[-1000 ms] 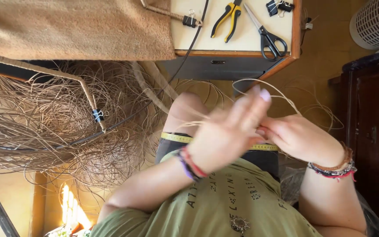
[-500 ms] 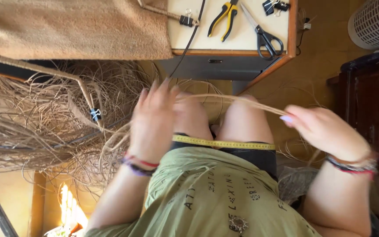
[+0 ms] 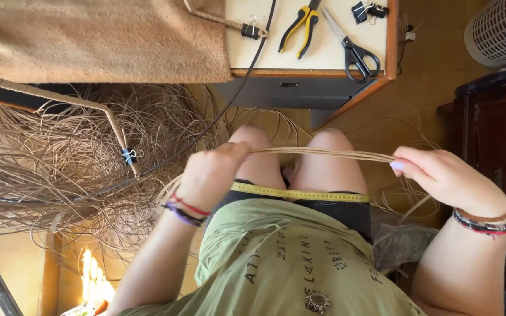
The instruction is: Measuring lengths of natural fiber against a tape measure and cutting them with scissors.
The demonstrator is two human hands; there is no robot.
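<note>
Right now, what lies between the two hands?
In the head view, a bundle of cane strands runs taut from the left hand to the right hand, above the knees and a yellow tape measure.

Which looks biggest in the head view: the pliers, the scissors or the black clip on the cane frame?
1. Scissors.
2. Yellow-handled pliers, nearly alike and partly cut off at the top, so unsure.
3. Black clip, clearly smallest.

Left hand fisted, right hand pinching with fingertips, held well apart either side of the knees; forearms angled outward, bracelets on both wrists.
</note>
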